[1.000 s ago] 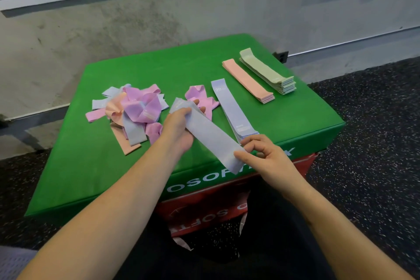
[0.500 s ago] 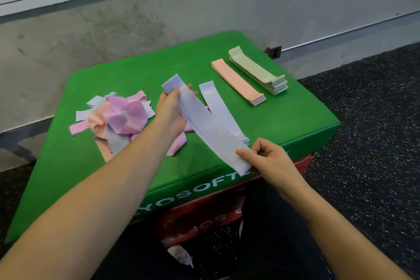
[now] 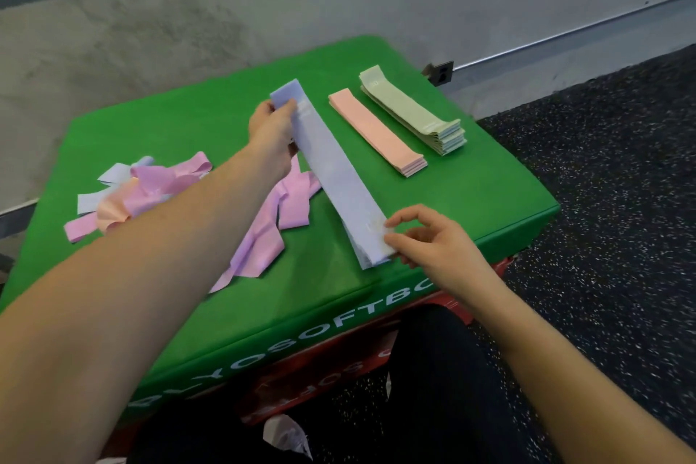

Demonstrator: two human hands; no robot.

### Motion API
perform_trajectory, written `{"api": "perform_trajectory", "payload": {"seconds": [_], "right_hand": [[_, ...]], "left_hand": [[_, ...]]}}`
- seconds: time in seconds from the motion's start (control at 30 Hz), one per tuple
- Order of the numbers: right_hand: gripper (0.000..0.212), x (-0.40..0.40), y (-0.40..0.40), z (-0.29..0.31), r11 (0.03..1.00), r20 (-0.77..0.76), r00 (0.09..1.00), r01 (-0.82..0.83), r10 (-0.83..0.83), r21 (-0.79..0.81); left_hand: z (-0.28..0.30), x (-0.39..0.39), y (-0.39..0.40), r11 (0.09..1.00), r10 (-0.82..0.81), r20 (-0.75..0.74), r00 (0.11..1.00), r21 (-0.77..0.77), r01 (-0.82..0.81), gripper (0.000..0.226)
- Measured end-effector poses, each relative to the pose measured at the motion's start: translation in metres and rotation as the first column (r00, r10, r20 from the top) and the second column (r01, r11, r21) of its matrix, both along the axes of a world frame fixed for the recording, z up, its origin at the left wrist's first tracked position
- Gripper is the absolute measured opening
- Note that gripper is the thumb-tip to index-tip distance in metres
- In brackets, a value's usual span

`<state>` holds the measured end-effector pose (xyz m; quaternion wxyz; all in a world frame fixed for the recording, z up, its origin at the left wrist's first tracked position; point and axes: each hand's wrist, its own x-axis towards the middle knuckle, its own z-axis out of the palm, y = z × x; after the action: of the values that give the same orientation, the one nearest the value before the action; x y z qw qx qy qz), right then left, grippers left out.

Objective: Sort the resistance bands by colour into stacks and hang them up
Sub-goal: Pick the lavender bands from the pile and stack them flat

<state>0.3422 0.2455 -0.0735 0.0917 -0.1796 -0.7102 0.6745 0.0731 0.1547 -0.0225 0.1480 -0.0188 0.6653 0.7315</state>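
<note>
The left hand [image 3: 272, 124] is pinching the far end of a lavender-blue band [image 3: 335, 169], fingers and thumb clamped on its edge at about eleven o'clock on the worktop [image 3: 180, 124]. The right hand [image 3: 425, 241] is holding the near end at about five o'clock, thumb and fingertips closed lightly on the corner. Between them the band is lying stretched flat, and it appears to be going down onto a stack of like-coloured bands [image 3: 359, 252], whose layered edges are showing just under the near end.

So the sorting step is in hand, not the hanging. The next move, as I judge it, is calling for squaring the band's edges with the stack beneath, then letting go with both hands and reaching for the loose heap.

At one o'clock from the band, a peach stack [image 3: 376, 132] and a pale green stack [image 3: 410, 109] are lying side by side, near each other but apart. At nine o'clock a tangled pile of pink, peach and lavender bands [image 3: 150, 185] is waiting unsorted, and loose pink bands [image 3: 263, 237] are trailing toward seven o'clock.

The green front face is reading "YOSOFTBO", cut off at both ends; the red block [image 3: 331, 373] below is carrying inverted white letters, too blurred to read. Faint print on the bands is illegible.
</note>
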Motion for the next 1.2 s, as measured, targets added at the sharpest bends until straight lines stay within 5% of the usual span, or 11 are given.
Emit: {"api": "perform_trajectory", "payload": {"seconds": [0.1,0.27,0.4,0.53,0.8,1.2], "right_hand": [[0.021,-0.010,0.007,-0.003,0.984,0.050,0.998,-0.047,0.039,0.173],[0.044,-0.016,0.019,-0.007,0.954,0.108,0.977,-0.204,0.184,0.222],[0.016,-0.026,0.027,-0.019,0.897,-0.057,0.990,-0.094,0.131,0.431],[0.020,-0.031,0.036,-0.035,0.674,-0.141,0.975,-0.010,0.169,0.739],[0.021,-0.036,0.045,-0.055,0.438,-0.047,0.935,-0.119,0.351,0.891],[0.015,-0.034,0.046,-0.068,0.496,-0.094,0.930,-0.103,0.356,0.862]], "left_hand": [[-0.003,-0.013,0.011,0.998,0.002,-0.062,0.998,-0.066,-0.006,0.018],[-0.015,-0.032,0.022,0.991,-0.019,-0.102,0.995,-0.134,0.005,0.014],[-0.032,-0.043,0.025,0.980,-0.041,-0.118,0.992,-0.201,0.017,0.009],[-0.046,-0.051,0.025,0.930,-0.077,-0.193,0.978,-0.367,0.001,0.012],[-0.071,-0.058,0.024,0.872,-0.153,-0.235,0.960,-0.489,0.019,0.012],[-0.088,-0.064,0.033,0.784,-0.253,-0.265,0.930,-0.620,0.036,0.023]]}}
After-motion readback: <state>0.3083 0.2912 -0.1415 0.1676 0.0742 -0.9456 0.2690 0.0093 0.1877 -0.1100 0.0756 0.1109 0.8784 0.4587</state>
